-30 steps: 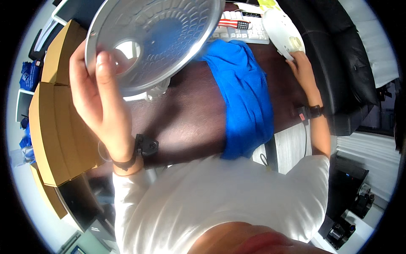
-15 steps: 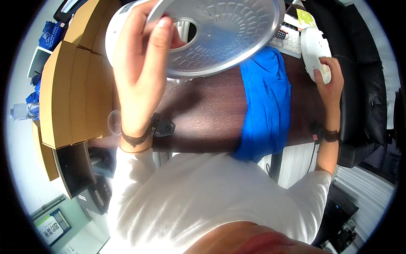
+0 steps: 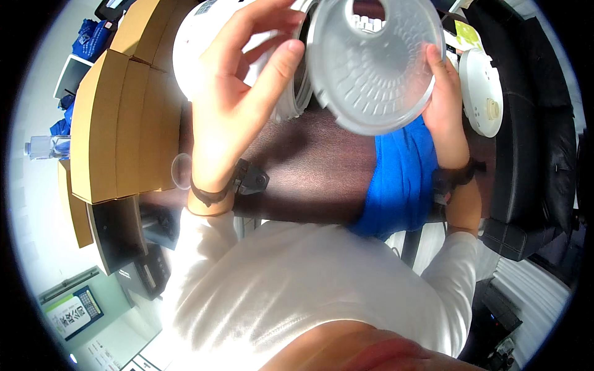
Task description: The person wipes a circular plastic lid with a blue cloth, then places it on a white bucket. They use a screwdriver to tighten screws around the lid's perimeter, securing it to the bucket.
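My right hand [image 3: 447, 105] grips the right edge of a translucent round plastic disc [image 3: 374, 80], with the thumb on its face. The disc has an off-centre hole near its top and rings of raised pattern. It is held tilted above the table. Just left of it, my left hand [image 3: 232, 102] is open, thumb and fingers apart, holding nothing. Behind that hand stands a white rounded appliance [image 3: 192, 52] with a round opening, partly hidden by the hand and the disc. A white oval cover [image 3: 477, 80] with a small cream knob lies at the far right.
A blue cloth [image 3: 399, 182] drapes over the near edge of the dark wooden table [image 3: 309, 167]. Cardboard boxes [image 3: 124, 123] stand along the left. A black leather sofa [image 3: 516, 142] borders the right. A clear round piece [image 3: 181, 170] sits by my left wrist.
The disc has passed from my left hand to my right and shifted right. My right hand has let go of the white oval cover. My left hand has opened beside the appliance.
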Demonstrator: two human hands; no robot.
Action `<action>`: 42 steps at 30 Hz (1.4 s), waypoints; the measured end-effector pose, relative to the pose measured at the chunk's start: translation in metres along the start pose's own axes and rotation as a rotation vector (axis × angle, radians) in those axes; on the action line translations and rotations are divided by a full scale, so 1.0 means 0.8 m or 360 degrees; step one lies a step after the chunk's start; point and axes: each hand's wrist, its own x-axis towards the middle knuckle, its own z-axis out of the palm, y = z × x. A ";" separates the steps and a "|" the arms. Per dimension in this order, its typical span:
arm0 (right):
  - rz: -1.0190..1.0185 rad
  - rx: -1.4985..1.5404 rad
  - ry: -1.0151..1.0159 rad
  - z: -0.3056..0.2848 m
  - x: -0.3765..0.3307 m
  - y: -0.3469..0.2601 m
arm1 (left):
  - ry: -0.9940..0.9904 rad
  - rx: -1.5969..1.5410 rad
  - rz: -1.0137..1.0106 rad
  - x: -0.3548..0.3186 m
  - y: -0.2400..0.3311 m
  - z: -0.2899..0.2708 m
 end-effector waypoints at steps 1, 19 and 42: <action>0.0056 0.0141 -0.0004 -0.001 0.002 0.003 | 0.0000 0.0103 0.0078 0.000 -0.007 -0.007; 0.0102 0.0218 0.0039 0.060 0.027 0.085 | -0.0135 0.1443 0.0059 -0.034 -0.031 -0.021; -0.0057 0.0865 -0.1166 -0.014 0.050 0.096 | 0.0119 0.1345 0.0186 -0.064 -0.048 -0.045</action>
